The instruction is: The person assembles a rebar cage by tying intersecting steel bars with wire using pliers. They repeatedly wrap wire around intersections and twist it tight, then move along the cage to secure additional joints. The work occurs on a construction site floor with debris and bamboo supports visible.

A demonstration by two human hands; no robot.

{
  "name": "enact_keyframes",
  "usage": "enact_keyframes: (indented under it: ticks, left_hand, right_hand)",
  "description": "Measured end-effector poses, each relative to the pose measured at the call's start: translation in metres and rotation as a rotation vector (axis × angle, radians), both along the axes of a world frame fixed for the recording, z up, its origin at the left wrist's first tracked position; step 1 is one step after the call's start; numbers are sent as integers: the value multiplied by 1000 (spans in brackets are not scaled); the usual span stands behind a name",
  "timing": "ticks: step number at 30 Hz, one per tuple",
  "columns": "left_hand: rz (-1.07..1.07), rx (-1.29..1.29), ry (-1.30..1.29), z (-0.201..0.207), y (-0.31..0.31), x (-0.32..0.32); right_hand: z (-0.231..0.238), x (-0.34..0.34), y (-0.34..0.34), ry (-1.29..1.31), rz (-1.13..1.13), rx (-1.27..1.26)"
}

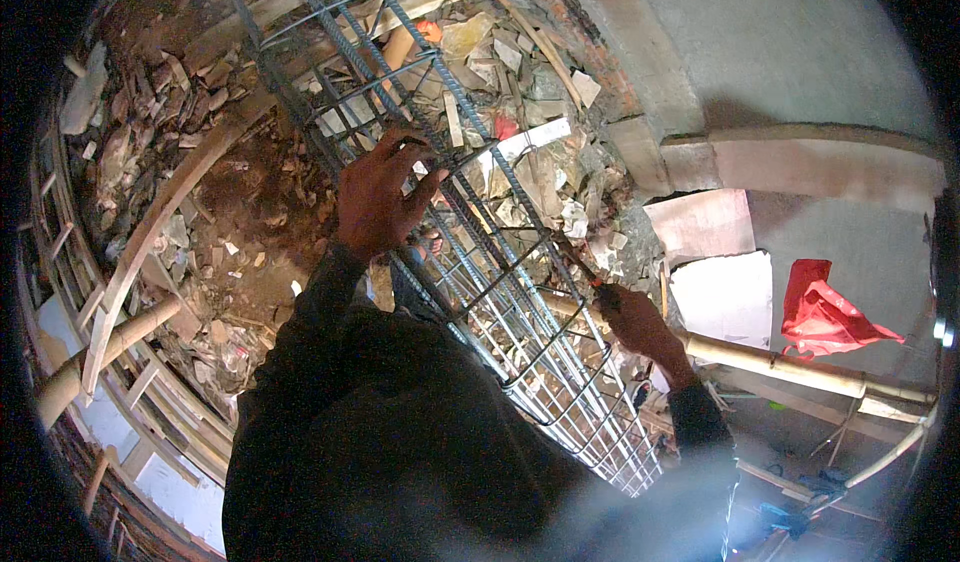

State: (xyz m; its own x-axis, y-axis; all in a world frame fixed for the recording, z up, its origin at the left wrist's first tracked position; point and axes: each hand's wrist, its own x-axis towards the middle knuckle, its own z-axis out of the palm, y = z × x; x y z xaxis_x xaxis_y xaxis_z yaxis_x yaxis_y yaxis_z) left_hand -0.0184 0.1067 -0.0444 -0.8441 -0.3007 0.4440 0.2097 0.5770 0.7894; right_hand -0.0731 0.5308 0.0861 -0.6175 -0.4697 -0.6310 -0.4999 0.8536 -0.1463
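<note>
Your left hand [375,202] is clenched on the rebar cage [480,262], which runs long from upper left to lower right; your right hand [640,324], lower down, grips a red-handled tool [580,262] (tip hidden).

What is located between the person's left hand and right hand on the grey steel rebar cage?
In the head view, bare ribbed bars and thin stirrups of the grey steel rebar cage span between the left hand and right hand.
</note>
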Motion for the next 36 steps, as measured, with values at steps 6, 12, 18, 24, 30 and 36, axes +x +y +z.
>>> enact_keyframes:
  ticks: [6,12,18,24,30,36]
  left_hand:
    - [-17,-50,-110,0,-3,1]
    - [21,-72,-137,3,-1,2]
    - [13,-4,-168,0,2,1]
    - [45,-56,-98,4,1,0]
    - [74,-59,-106,2,4,0]
    - [36,-26,-84,2,3,-2]
  right_hand:
    - [16,-28,-7,-622,-759,-78]
    - [31,-45,-25,-863,-791,-310]
    - [34,-63,-18,-714,-674,-44]
    - [32,-70,-28,-587,-218,1]
    - [80,-65,-55,-244,71,87]
    - [75,-87,-45,352,427,235]
